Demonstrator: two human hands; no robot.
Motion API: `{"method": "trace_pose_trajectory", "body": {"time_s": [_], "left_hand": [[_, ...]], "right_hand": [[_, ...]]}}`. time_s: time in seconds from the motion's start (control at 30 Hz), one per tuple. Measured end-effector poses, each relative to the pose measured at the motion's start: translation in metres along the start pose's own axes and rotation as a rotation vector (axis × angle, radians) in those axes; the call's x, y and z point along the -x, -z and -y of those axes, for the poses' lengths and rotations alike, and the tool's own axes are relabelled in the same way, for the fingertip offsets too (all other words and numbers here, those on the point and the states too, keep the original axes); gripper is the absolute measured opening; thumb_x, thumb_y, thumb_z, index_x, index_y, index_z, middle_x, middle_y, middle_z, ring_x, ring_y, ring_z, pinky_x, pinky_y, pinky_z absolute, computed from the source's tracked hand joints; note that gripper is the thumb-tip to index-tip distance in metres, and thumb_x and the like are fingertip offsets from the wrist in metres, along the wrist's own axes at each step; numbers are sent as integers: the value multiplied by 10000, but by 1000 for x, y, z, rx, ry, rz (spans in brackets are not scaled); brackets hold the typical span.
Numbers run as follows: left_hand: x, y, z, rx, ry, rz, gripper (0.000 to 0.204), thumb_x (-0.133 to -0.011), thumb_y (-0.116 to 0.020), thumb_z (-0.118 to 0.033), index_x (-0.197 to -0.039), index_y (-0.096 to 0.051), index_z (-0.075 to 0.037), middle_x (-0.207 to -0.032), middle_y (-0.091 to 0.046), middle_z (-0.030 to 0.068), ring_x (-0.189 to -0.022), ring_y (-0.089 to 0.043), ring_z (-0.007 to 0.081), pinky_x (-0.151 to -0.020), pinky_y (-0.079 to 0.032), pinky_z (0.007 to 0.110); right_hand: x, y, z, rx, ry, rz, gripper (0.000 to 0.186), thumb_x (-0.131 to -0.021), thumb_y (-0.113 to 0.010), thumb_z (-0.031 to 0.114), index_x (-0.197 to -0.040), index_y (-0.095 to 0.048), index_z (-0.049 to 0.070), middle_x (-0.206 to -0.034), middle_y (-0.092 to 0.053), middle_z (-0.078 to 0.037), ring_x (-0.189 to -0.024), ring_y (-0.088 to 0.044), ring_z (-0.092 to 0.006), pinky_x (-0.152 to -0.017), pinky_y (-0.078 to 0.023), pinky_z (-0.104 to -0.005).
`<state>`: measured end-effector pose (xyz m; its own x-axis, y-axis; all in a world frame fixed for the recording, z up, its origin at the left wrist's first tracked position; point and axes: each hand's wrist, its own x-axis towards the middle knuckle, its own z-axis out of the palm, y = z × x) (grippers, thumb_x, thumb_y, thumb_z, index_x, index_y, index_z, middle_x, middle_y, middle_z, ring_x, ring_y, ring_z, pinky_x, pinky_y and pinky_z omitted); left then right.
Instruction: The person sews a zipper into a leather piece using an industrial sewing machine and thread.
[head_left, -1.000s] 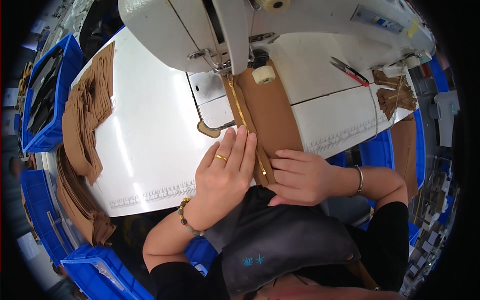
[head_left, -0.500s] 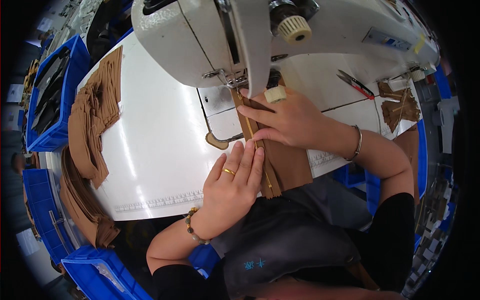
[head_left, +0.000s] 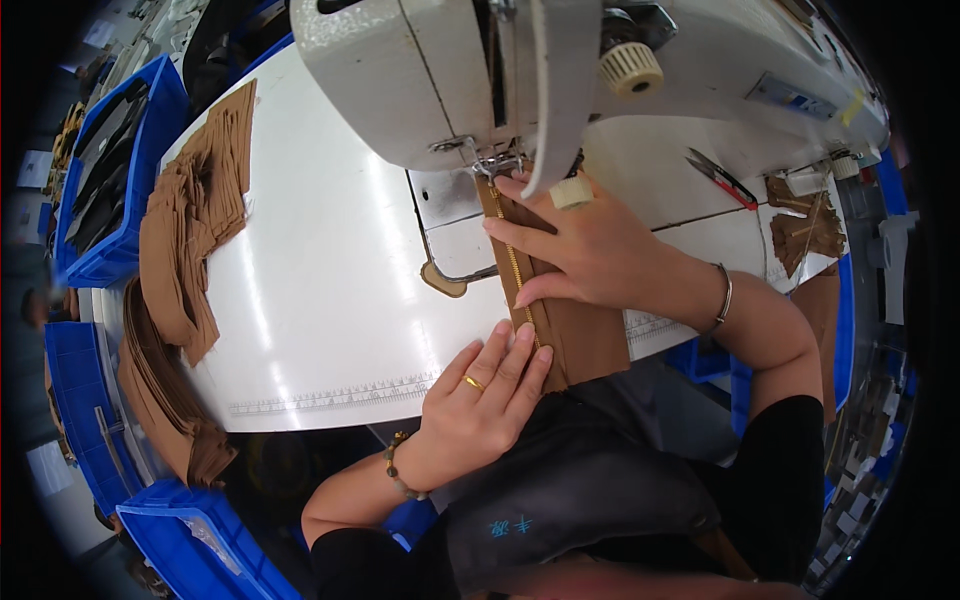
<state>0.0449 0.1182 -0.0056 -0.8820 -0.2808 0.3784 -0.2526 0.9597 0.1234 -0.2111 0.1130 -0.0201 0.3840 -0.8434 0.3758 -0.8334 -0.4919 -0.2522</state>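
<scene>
A brown fabric piece (head_left: 590,335) with a gold-toothed zipper (head_left: 516,265) along its left side lies on the white sewing table, its far end at the presser foot (head_left: 497,165) of a sewing machine (head_left: 440,80). My right hand (head_left: 605,245) rests on the fabric with fingers apart, its fingertips close to the foot and along the zipper. Part of the index finger is hidden behind the machine. My left hand (head_left: 482,395) lies with outstretched fingers on the near end of the zipper, covering its lower tip. The needle point cannot be made out.
Stacked brown fabric pieces (head_left: 190,210) lie at the table's left, with more hanging over the edge (head_left: 165,400). Blue bins (head_left: 130,235) stand at the left. Red-handled thread snips (head_left: 725,180) and small brown scraps (head_left: 805,225) lie at the right.
My left hand now covers the zipper's near tip, which showed before, and sits slightly farther from my right thumb. The whole view has shifted a little, the machine appearing farther right.
</scene>
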Motion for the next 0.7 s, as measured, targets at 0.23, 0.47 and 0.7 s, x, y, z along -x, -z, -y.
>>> {"method": "trace_pose_trajectory", "body": {"time_s": [0.23, 0.47, 0.7], "left_hand": [[24, 5, -7, 138, -1, -8, 451, -869, -813, -363, -1231, -741, -103, -1335, -706, 86, -1265, -662, 286, -1022, -531, 392], [93, 89, 115, -452, 457, -42, 374, -856, -819, -228, -1185, -737, -68, -1243, -736, 104, -1194, -683, 347, -977, -556, 455], [184, 197, 249, -848, 1263, -95, 420, -1070, -507, -385, -1157, -743, -49, -1196, -739, 171, -1109, -691, 384, -968, -529, 477]], "right_hand": [[-2, 6, 2, 12, 49, 20, 774, -770, -760, 583, -1367, -654, 101, -1484, -530, -203, -1265, -599, -336, -1089, -417, -519], [-4, 8, 3, 65, -9, 85, 806, -744, -763, 605, -1359, -662, 94, -1519, -502, -207, -1288, -605, -360, -950, -508, -463], [-2, 7, 1, 119, 19, 64, 808, -737, -763, 609, -1351, -665, 92, -1517, -500, -208, -1328, -579, -370, -957, -509, -464]]}}
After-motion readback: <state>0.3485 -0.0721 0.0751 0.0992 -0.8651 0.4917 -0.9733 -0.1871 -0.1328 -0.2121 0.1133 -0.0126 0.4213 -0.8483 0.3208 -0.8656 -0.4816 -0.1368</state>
